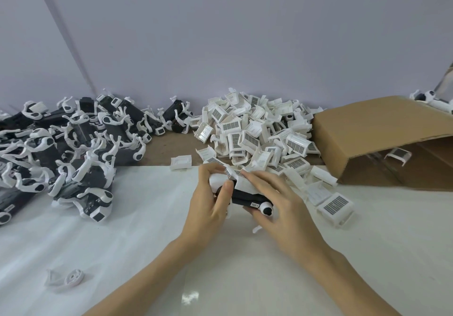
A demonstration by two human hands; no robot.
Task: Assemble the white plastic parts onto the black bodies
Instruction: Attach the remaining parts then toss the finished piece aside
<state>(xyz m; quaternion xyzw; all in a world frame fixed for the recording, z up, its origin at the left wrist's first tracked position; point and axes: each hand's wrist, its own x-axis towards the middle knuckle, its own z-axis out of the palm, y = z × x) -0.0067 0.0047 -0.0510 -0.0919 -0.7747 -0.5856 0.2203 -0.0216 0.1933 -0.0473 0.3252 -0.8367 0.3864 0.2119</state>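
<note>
Holding one black body (245, 196) in the middle of the table (147, 254), both hands are close together and wrapped round it. The left hand (208, 203) grips the body's left end, with its thumb across the black part and its fingers curled over the top. The right hand (277, 205) lies over the right end, fingers spread and bent round the body, with the thumb underneath near a round white and black knob. A white plastic part (232, 173) with a dark grid sits on top of the body, at about 12 o'clock from the hands, and the fingertips of both hands touch it. I cannot tell if it is clicked in all the way.

At about 1 o'clock from the hands is a big heap of loose white parts (257, 129), reaching to the wall. At about 10 o'clock is a heap of black bodies with white curved arms (73, 144). At about 2 o'clock a brown cardboard box (382, 124) lies on its side, open toward the viewer, with one white piece inside. Down at about 8 o'clock, well apart from the hands, lies a small white wheel-shaped piece (71, 277).
</note>
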